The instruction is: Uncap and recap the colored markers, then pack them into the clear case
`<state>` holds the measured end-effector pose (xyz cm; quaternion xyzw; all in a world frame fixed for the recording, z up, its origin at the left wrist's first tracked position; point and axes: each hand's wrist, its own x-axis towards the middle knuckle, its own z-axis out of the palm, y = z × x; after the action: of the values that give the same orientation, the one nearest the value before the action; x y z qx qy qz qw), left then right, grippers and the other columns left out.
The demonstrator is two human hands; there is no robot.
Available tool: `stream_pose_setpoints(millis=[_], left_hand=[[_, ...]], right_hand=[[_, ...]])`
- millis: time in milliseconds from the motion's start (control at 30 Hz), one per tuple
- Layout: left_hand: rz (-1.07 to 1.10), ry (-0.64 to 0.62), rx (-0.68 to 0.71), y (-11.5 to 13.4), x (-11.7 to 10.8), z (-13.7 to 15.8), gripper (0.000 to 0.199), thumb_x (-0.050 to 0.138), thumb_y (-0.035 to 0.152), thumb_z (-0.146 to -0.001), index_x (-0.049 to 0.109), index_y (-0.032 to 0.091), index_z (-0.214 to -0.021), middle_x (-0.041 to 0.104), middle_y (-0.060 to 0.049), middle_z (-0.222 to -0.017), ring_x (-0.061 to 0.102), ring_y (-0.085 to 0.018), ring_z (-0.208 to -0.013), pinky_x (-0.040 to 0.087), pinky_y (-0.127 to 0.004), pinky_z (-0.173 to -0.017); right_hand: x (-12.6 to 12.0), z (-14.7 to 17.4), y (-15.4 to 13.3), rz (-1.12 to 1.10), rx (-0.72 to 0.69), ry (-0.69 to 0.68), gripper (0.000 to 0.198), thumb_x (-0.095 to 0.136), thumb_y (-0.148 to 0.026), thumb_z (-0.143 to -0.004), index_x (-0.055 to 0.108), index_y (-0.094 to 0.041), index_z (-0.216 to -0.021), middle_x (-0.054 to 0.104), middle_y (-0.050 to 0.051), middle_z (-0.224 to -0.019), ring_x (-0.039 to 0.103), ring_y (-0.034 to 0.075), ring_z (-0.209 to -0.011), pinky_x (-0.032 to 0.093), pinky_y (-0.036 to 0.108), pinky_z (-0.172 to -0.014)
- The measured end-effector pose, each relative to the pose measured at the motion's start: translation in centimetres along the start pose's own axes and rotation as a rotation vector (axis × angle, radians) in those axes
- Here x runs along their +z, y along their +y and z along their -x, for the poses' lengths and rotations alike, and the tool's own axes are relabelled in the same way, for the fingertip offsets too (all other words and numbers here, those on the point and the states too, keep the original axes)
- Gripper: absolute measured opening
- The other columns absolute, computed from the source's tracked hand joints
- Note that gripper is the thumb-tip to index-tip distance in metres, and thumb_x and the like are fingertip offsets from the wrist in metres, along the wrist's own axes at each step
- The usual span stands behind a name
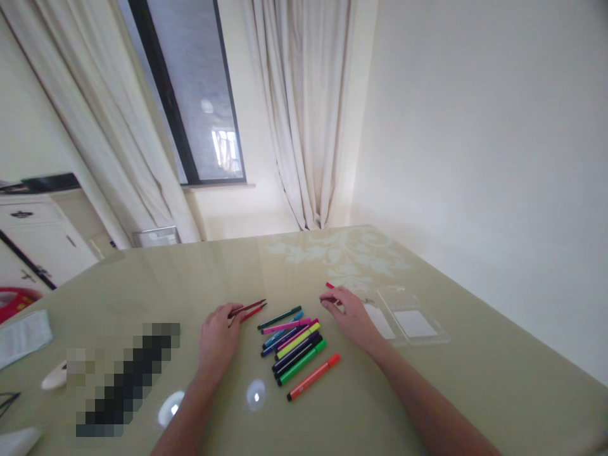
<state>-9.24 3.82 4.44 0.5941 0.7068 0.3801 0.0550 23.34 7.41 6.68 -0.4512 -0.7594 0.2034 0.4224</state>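
My left hand (221, 335) is closed around the rear ends of two felt-tip markers, a dark red marker (247, 308) and a red marker (254, 311). Their narrow dark tips point right, with no caps on them. Across from it, my right hand (349, 313) pinches small marker caps; a red cap (330, 285) pokes out past the fingers, and a dark red one shows at the fingertips. Between the hands lies a row of capped markers, among them a dark green marker (280, 317), a pink marker (285, 326), a bright green marker (301, 362) and an orange-red marker (313, 378).
A clear plastic case (444, 339) with white inserts lies open on the table (213, 266), partly behind my right forearm. At left are a pixelated dark object (128, 383), a white mouse-like object (54, 377) and a pale cloth or packet (23, 335). A wall borders the right side.
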Motion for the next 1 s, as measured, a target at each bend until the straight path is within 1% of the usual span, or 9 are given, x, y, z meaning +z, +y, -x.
stream_pose_setpoints(millis=[33,100,200,267,333,433,667,800,1000], left_hand=[[0.067,0.012,-0.011,0.4,0.0,0.0,0.031,0.054,0.045,-0.091,0.073,0.022,-0.101,0.077,-0.009,-0.103,0.07,-0.03,-0.097,0.052,-0.042,-0.089],[0.255,-0.017,-0.019,1.5,0.0,0.2,0.037,0.058,0.05,-0.09,0.075,0.023,-0.106,0.078,-0.008,-0.102,0.071,-0.028,-0.094,0.054,-0.041,-0.087],[0.505,-0.121,0.019,3.4,0.3,0.8,0.04,0.063,0.053,-0.087,0.077,0.022,-0.11,0.08,-0.007,-0.104,0.073,-0.026,-0.094,0.057,-0.038,-0.086],[0.571,-0.166,0.042,4.4,0.5,1.3,0.039,0.065,0.05,-0.087,0.078,0.022,-0.11,0.08,-0.007,-0.104,0.073,-0.025,-0.094,0.058,-0.037,-0.086],[0.586,-0.187,0.049,5.1,0.6,1.7,0.037,0.066,0.049,-0.086,0.079,0.022,-0.109,0.08,-0.006,-0.101,0.074,-0.025,-0.09,0.058,-0.036,-0.084],[0.582,-0.199,0.049,5.4,0.7,2.0,0.037,0.067,0.049,-0.086,0.079,0.022,-0.108,0.081,-0.006,-0.098,0.074,-0.024,-0.088,0.059,-0.035,-0.083],[0.599,-0.237,0.023,5.7,0.7,2.2,0.04,0.067,0.051,-0.085,0.079,0.02,-0.107,0.08,-0.007,-0.103,0.075,-0.025,-0.092,0.062,-0.035,-0.081],[0.626,-0.247,0.013,5.8,0.7,2.3,0.042,0.068,0.052,-0.084,0.079,0.02,-0.109,0.08,-0.008,-0.104,0.075,-0.025,-0.093,0.062,-0.035,-0.082],[0.647,-0.265,0.017,5.4,1.0,2.3,0.039,0.068,0.049,-0.087,0.078,0.019,-0.11,0.079,-0.008,-0.107,0.074,-0.025,-0.094,0.063,-0.037,-0.083]], right_hand=[[0.0,0.0,-0.4,-0.065,0.008,-0.005,0.011,0.065,-0.027,-0.092,0.074,-0.023,-0.096,0.076,0.006,-0.096,0.07,0.023,-0.092,0.053,0.037,-0.086],[-0.1,0.0,-1.2,-0.191,0.031,-0.023,0.012,0.069,-0.031,-0.09,0.075,-0.023,-0.097,0.079,0.005,-0.095,0.072,0.022,-0.088,0.055,0.035,-0.082],[-0.2,0.1,-2.2,-0.338,0.053,-0.029,0.015,0.072,-0.034,-0.089,0.076,-0.023,-0.099,0.081,0.004,-0.097,0.074,0.022,-0.09,0.057,0.037,-0.086],[-0.3,0.1,-2.7,-0.387,0.052,-0.014,0.017,0.072,-0.035,-0.089,0.077,-0.023,-0.1,0.081,0.005,-0.099,0.075,0.023,-0.094,0.058,0.038,-0.09],[-0.3,0.2,-2.9,-0.398,0.05,-0.005,0.018,0.072,-0.037,-0.089,0.078,-0.023,-0.1,0.081,0.005,-0.099,0.076,0.023,-0.094,0.058,0.038,-0.09],[-0.5,0.2,-3.1,-0.379,0.044,-0.003,0.018,0.073,-0.037,-0.089,0.079,-0.023,-0.099,0.081,0.005,-0.097,0.076,0.023,-0.093,0.058,0.038,-0.088],[-0.6,0.2,-3.7,-0.34,0.049,-0.016,0.019,0.071,-0.039,-0.089,0.079,-0.024,-0.097,0.081,0.005,-0.097,0.074,0.022,-0.09,0.059,0.037,-0.084],[-0.5,0.3,-3.5,-0.345,0.052,-0.021,0.02,0.071,-0.039,-0.09,0.079,-0.023,-0.098,0.081,0.006,-0.097,0.074,0.023,-0.09,0.059,0.038,-0.085],[-0.3,0.3,-3.2,-0.355,0.045,-0.021,0.018,0.072,-0.038,-0.089,0.079,-0.024,-0.098,0.08,0.005,-0.097,0.073,0.022,-0.09,0.057,0.036,-0.084]])
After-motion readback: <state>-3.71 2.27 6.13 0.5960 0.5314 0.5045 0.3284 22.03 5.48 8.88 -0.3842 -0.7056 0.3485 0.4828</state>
